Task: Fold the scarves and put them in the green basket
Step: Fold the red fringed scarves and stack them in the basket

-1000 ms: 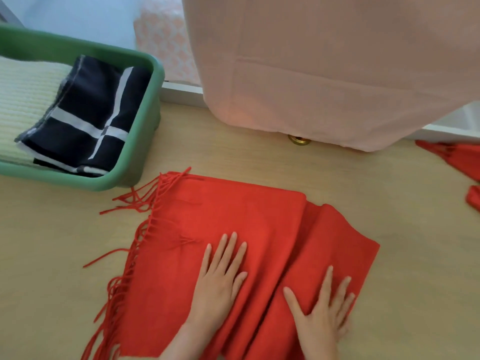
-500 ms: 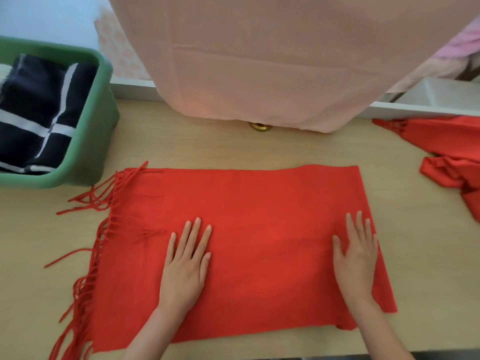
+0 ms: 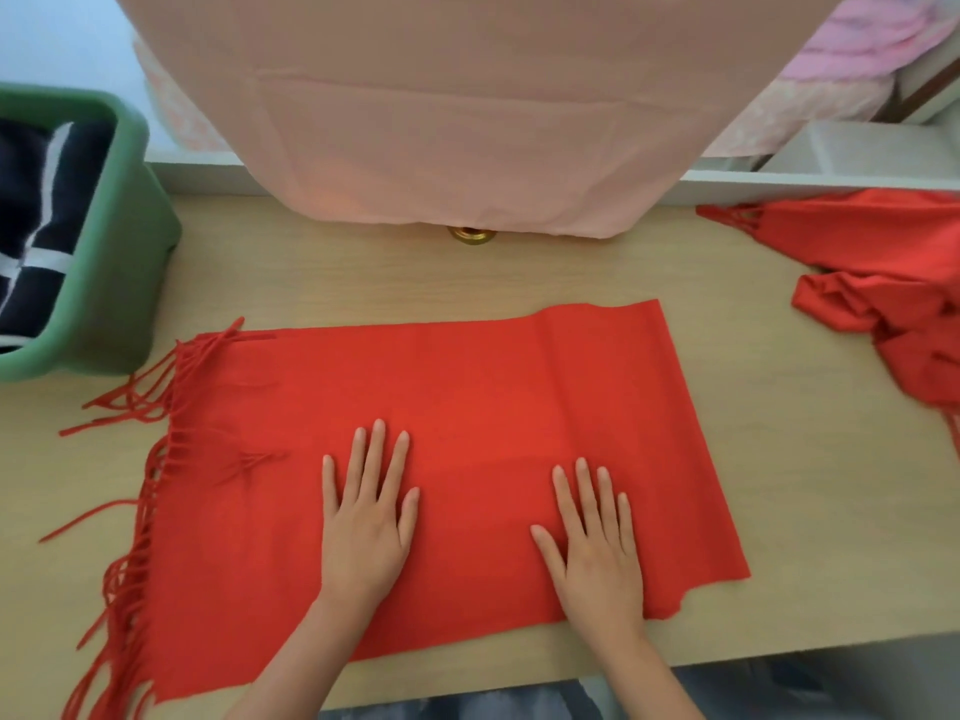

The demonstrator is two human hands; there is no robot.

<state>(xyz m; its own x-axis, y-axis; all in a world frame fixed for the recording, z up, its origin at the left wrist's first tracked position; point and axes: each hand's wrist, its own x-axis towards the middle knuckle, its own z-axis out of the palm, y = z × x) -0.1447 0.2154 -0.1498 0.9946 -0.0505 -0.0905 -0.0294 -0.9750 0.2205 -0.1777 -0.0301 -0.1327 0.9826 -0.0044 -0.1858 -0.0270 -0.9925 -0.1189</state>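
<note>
Pale wood-grain table [image 3: 519, 275], flat rectangular fringed red scarf [image 3: 467, 392], left hand [image 3: 363, 535], right hand [image 3: 597, 558] pressing it, fingers [image 3: 373, 454] straight

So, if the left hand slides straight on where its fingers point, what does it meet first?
The left hand lies flat on the scarf. Past its far edge comes bare table, then probably the hanging pink cloth, though depth is unclear.

Your red scarf [image 3: 467, 387] lies spread flat as a wide rectangle on the table [image 3: 810, 459], its fringe trailing off the left end. Near that fringe sits the green basket [image 3: 104, 283], holding a navy scarf with white stripes [image 3: 31, 215]. A second red scarf [image 3: 893, 272] lies crumpled at the far right.
</note>
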